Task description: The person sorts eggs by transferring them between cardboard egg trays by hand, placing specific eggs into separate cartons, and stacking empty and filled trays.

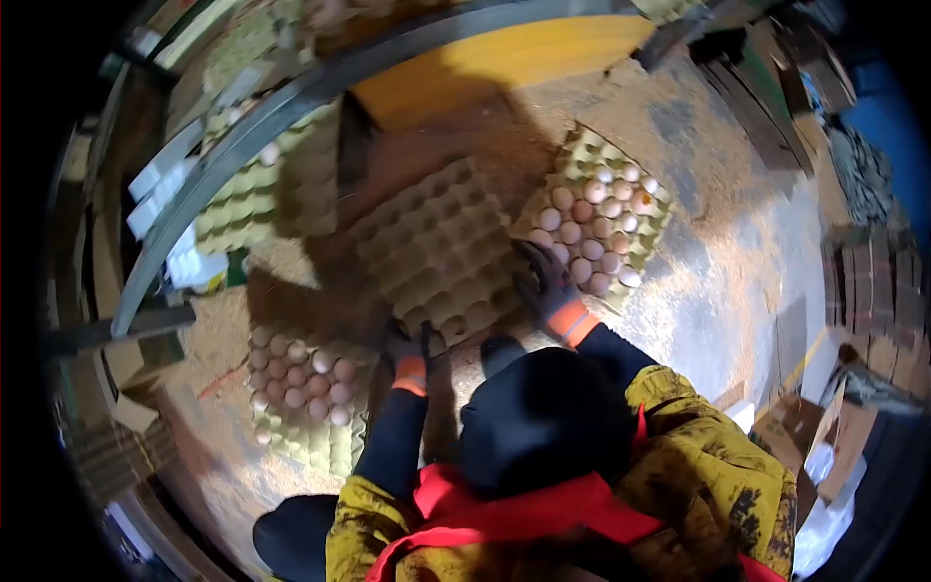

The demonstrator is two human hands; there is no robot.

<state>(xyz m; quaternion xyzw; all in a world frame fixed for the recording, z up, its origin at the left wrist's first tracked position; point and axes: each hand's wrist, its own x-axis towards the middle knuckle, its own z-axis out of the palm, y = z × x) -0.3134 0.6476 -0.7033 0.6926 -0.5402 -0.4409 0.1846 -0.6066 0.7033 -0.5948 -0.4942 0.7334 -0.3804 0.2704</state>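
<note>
An egg tray (441, 252) with no eggs in its cups lies tilted in front of me. My left hand (409, 351), in a dark glove with an orange cuff, is at its near left edge, fingers blurred and in shadow. At its right edge is my right hand (548, 283), gloved alike, fingers bent near the rim; its grip is hard to make out. Right of it stands a tray of eggs (592, 228), one egg with an orange-brown spot. Another partly filled egg tray (305, 388) is at the lower left.
A grey metal bar (228, 165) curves across the upper left, with more egg trays (242, 199) behind it. A yellow panel (504, 63) is at the top. Stacked cardboard (873, 291) and open boxes (790, 427) stand at the right. Sawdust covers parts of the floor.
</note>
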